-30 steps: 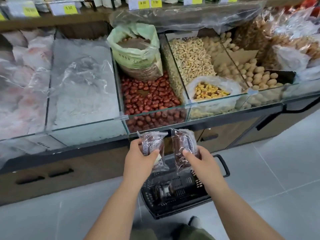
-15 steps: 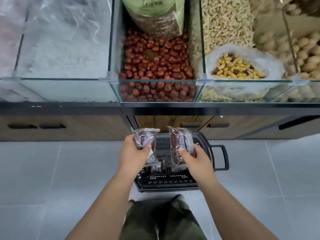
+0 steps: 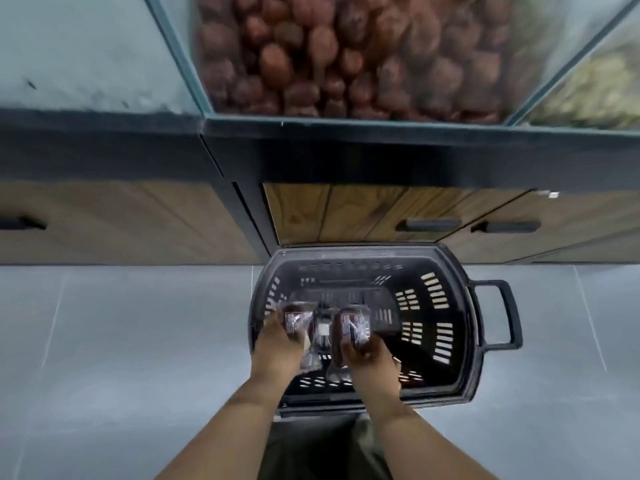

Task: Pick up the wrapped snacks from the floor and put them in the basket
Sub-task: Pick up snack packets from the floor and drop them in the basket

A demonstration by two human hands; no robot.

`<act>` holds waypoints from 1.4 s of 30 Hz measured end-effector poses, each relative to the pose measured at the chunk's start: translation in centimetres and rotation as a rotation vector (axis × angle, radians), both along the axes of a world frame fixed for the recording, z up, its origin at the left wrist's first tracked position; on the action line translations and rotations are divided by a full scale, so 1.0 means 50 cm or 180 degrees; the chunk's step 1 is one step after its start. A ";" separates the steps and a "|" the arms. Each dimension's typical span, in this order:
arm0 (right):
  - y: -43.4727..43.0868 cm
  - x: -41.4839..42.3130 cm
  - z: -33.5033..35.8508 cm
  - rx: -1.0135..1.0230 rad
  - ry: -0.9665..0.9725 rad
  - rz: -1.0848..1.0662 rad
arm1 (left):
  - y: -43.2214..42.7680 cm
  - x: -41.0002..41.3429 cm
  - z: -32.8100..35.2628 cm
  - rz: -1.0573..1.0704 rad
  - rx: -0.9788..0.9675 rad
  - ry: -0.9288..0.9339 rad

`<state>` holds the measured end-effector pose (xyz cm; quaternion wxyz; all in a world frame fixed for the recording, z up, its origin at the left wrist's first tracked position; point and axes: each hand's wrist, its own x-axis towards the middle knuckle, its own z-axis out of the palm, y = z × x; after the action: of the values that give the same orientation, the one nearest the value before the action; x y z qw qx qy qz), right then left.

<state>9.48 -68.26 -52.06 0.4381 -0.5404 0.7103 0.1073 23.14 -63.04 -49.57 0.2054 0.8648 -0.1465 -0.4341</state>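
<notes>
Step in hand: the drop-off. Both hands are down inside the black basket point(image 3: 481, 341), each w/ one wrapped snack. Left hand point(image 3: 277, 344) has its grip clamped on the left snack point(image 3: 297, 323); right hand point(image 3: 370, 358) has its grip clamped on the right snack point(image 3: 353, 329) — the two packets sit side by side, nearly touching, label sides up. Between the two grips, lower down, there's what looks like another wrapped packet point(image 3: 322, 336) already lying in the basket, tho blur makes it hard to be sure.

Snacks are below the rim but prob. not resting on the bottom yet; can't tell for certain.

Next move calls for: open both grips, let the packets fall flat beside what's under them, then pull hands up clear of the rim. Basket space to the right of the right grip is free — room to spare. No snacks visible on the floor point(image 3: 138, 341) around the basket, so this may be the last pair
</notes>
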 end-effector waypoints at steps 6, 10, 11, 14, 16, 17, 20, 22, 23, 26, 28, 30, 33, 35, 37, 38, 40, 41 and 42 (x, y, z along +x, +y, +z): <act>0.001 0.019 -0.175 -0.0113 0.0264 0.0491 | -0.011 -0.009 -0.193 -0.0031 0.0103 0.0081; -0.010 0.036 -0.255 -0.0079 0.0609 0.0830 | -0.031 -0.017 -0.286 0.0108 0.0285 0.0168; -0.011 0.039 -0.274 -0.0057 0.0663 0.0918 | -0.034 -0.019 -0.307 0.0100 0.0372 0.0201; -0.014 0.045 -0.323 0.0125 0.0766 0.1148 | -0.037 -0.028 -0.365 -0.0008 0.0656 0.0291; -0.018 0.048 -0.353 0.0303 0.0785 0.1219 | -0.038 -0.032 -0.400 -0.0021 0.0805 0.0379; -0.020 0.048 -0.367 0.0367 0.0782 0.1231 | -0.039 -0.033 -0.418 -0.0002 0.0853 0.0410; -0.025 0.052 -0.393 0.0523 0.0526 0.1146 | -0.048 -0.028 -0.445 -0.0010 0.1005 0.0474; -0.026 0.054 -0.392 0.0650 0.0402 0.1346 | -0.053 -0.022 -0.442 0.0020 0.1118 0.0528; -0.027 0.054 -0.387 0.0688 0.0380 0.1468 | -0.054 -0.019 -0.435 0.0037 0.1147 0.0535; -0.032 0.052 -0.349 0.0642 0.0364 0.1664 | -0.054 -0.011 -0.398 0.0008 0.1089 0.0512; -0.040 0.053 -0.312 0.0560 0.0318 0.1623 | -0.054 -0.006 -0.360 -0.0027 0.1023 0.0448; -0.053 0.057 -0.271 0.0403 0.0236 0.1534 | -0.057 -0.002 -0.313 -0.0111 0.0872 0.0341; -0.073 0.070 -0.180 0.0075 -0.0015 0.1424 | -0.064 0.004 -0.219 -0.0069 0.0362 0.0193; -0.083 0.080 -0.105 -0.0179 -0.0230 0.1363 | -0.069 0.010 -0.144 -0.0146 0.0026 0.0046; -0.088 0.091 -0.022 -0.0331 -0.0318 0.1286 | -0.074 0.020 -0.062 -0.0231 -0.0118 -0.0104; -0.086 0.096 0.022 -0.0348 -0.0348 0.1228 | -0.075 0.025 -0.015 -0.0259 -0.0120 -0.0128; -0.077 0.104 0.111 -0.0397 -0.0436 0.1158 | -0.076 0.035 0.085 -0.0348 -0.0105 -0.0151; -0.069 0.105 0.161 -0.0444 -0.0483 0.1162 | -0.075 0.039 0.137 -0.0396 -0.0097 -0.0177; -0.059 0.106 0.211 -0.0500 -0.0521 0.1205 | -0.073 0.044 0.189 -0.0437 -0.0118 -0.0217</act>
<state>14.76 -71.20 -41.51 0.4229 -0.7035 0.5644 0.0877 25.32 -66.68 -40.13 0.1860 0.8630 -0.2204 -0.4148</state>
